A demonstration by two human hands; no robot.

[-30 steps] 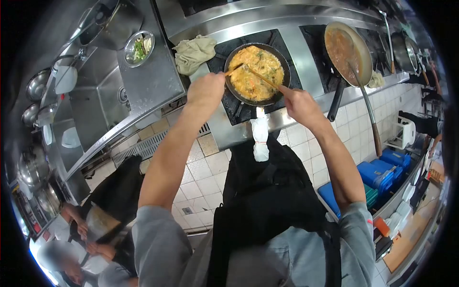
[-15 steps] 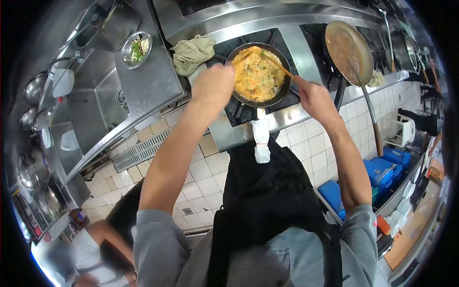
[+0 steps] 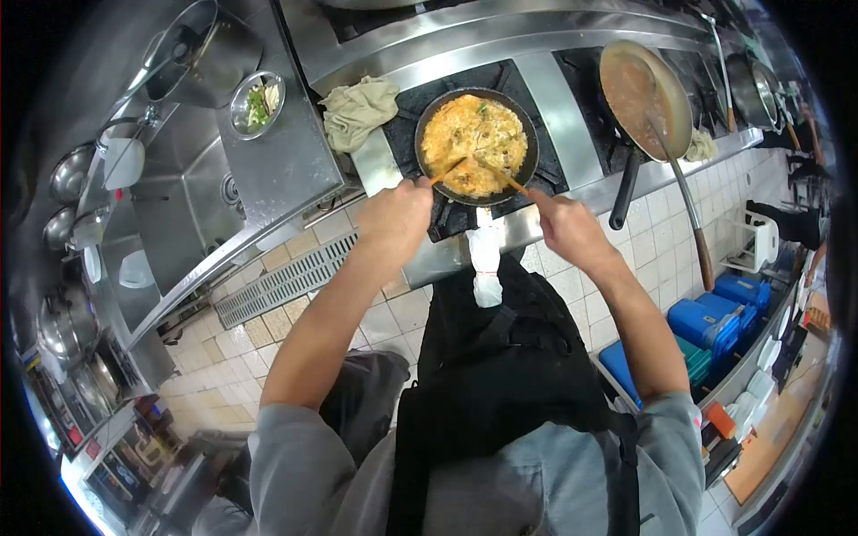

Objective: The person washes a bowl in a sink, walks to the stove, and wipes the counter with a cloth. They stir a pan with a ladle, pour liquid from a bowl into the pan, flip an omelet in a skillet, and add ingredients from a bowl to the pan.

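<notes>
A black frying pan full of orange-yellow fried food sits on the stove burner in front of me. My left hand grips one wooden chopstick whose tip pokes into the near side of the food. My right hand grips a second wooden chopstick, also reaching into the near edge of the food. The pan's handle, wrapped in white cloth, points toward my black apron.
A crumpled cloth lies left of the pan. A second pan of brown sauce with a long ladle sits on the right burner. A steel bowl of greens and a sink are at left. Blue crates stand on the floor at right.
Both hands have drawn back toward me, so the chopstick tips now work the near edge of the food instead of its middle. The people at lower left have gone from view.
</notes>
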